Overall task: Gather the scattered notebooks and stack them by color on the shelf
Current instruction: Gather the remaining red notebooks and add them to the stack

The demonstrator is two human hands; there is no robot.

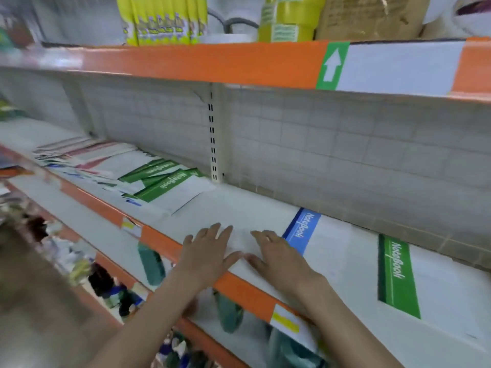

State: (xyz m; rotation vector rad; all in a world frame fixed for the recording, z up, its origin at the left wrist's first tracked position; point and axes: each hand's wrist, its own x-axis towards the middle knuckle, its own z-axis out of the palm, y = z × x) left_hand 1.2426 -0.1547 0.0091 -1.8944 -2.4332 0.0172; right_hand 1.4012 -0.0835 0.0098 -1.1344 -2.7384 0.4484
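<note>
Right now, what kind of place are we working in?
Most likely a shop aisle. The shelf has an orange edge strip with a price tag, notebooks lie on it, and yellow packets line the shelf above. Both hands rest flat on it.

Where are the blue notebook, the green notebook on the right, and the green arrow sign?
blue notebook (301, 229), head view, on its blue title band.
green notebook (397, 274), head view, on its green title band.
green arrow sign (332, 65), head view, on the white arrow.

The camera on my head is looking forward and down, close over the white shelf (239, 205), taking in my forearms from above; it's my only view.
</note>
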